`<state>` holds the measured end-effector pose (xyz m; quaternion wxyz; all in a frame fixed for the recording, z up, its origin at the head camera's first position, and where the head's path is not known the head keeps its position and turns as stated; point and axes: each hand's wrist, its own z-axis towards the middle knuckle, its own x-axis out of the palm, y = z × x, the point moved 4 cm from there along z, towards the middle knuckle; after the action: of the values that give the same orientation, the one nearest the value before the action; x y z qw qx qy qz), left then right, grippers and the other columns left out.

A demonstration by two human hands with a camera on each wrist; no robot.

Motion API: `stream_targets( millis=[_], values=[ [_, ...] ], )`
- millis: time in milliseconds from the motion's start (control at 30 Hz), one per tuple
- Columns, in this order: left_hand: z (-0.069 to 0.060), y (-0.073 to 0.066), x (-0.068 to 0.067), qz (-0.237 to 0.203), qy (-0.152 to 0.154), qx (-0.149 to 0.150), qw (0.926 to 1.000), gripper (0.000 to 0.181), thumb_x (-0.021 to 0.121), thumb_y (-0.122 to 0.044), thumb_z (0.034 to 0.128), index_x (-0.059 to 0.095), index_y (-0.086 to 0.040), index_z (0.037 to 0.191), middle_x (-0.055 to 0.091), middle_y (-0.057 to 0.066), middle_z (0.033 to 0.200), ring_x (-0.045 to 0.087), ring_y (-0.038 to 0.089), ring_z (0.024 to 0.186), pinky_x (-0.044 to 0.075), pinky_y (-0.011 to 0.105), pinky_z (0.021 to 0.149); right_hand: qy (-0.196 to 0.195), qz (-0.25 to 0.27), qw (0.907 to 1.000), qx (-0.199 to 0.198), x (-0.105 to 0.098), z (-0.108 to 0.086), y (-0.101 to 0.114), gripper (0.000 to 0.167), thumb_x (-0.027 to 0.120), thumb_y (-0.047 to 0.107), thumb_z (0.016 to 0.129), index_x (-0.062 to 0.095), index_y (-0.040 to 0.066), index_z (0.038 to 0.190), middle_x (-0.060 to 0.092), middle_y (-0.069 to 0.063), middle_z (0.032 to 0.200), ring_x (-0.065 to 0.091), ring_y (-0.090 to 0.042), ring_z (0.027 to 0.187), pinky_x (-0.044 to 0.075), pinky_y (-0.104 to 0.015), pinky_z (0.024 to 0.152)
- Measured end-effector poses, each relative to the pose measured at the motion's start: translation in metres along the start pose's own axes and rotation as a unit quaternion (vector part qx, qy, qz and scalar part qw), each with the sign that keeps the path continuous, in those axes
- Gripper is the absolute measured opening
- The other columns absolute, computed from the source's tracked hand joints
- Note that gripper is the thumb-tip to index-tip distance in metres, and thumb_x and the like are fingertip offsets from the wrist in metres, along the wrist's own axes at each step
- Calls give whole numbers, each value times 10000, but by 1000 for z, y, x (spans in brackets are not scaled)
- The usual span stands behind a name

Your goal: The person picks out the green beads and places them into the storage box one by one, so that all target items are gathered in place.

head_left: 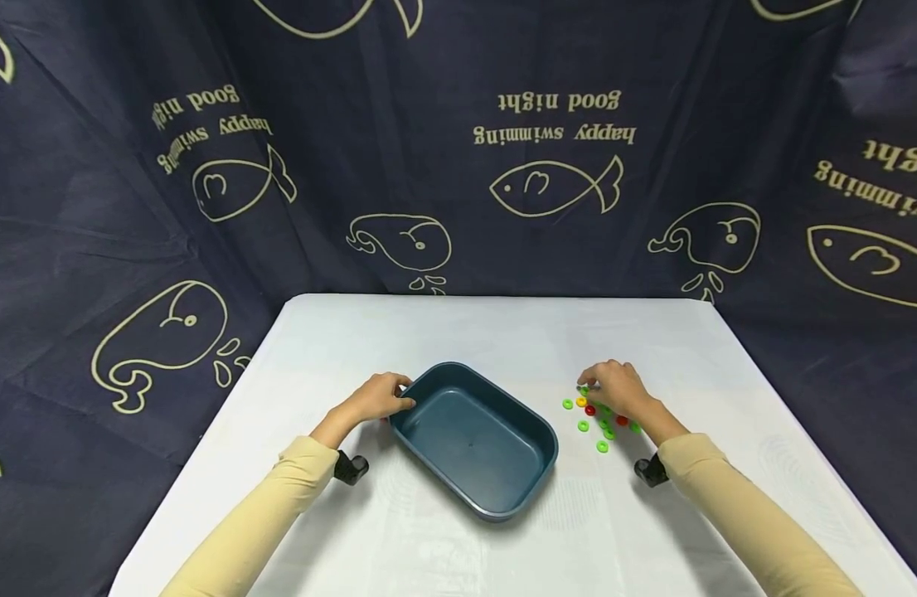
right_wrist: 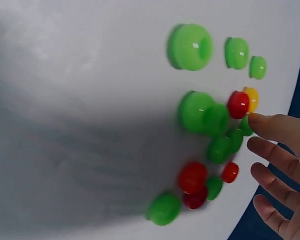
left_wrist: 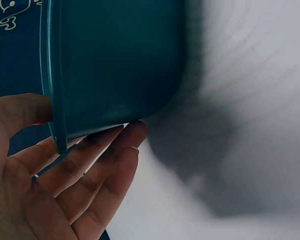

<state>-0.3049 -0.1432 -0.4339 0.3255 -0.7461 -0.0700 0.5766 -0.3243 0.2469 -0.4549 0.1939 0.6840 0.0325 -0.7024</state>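
Note:
A dark blue-green rectangular bin [head_left: 466, 444] stands at an angle on the white table. My left hand [head_left: 379, 396] grips its left corner; in the left wrist view the thumb lies at the rim and the fingers reach along the outer wall [left_wrist: 120, 55]. To the bin's right, several small shiny rings lie scattered, among them a green ring [right_wrist: 191, 47], a red ring [right_wrist: 238, 105] and a yellow ring [head_left: 581, 402]. My right hand [head_left: 613, 386] hovers over their far side, fingers loosely bent, thumb tip beside a green ring [right_wrist: 247, 126]. Nothing shows clearly held in it.
The white table [head_left: 354, 332] reaches back to a dark blue curtain [head_left: 458, 149] printed with fish and whales. A bit of red [head_left: 385, 420] shows beside the bin under the left hand. Black wrist cameras are strapped to both wrists.

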Motion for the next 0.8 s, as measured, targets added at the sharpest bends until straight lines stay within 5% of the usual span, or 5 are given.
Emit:
stream_targets(
  millis=[133, 500, 800],
  values=[
    [-1, -1, -2, -217, 47, -37, 9997, 404, 558, -162, 933, 535, 76, 1258, 680, 209, 981, 644, 220, 601, 565, 386, 532, -126, -35, 9999, -72, 2, -1, -2, 157, 762, 123, 764, 747, 101, 919, 718, -57, 866, 616, -232, 810, 452, -489, 738],
    [1, 4, -2, -464, -88, -20, 9989, 327, 494, -153, 973, 581, 38, 1224, 648, 237, 1062, 653, 249, 719, 578, 355, 526, -219, -105, 9997, -36, 6, 0, -8, 130, 750, 184, 781, 731, 102, 881, 660, 8, 717, 539, -110, 647, 435, -307, 605],
    [0, 9, 0, -690, -24, -65, 9976, 324, 494, -152, 973, 583, 45, 1214, 632, 238, 1066, 651, 262, 763, 572, 327, 512, -657, 893, 9938, -20, -13, 4, 1, 160, 749, 147, 783, 725, 65, 918, 707, -65, 821, 618, -173, 727, 515, -324, 633]
  ],
)
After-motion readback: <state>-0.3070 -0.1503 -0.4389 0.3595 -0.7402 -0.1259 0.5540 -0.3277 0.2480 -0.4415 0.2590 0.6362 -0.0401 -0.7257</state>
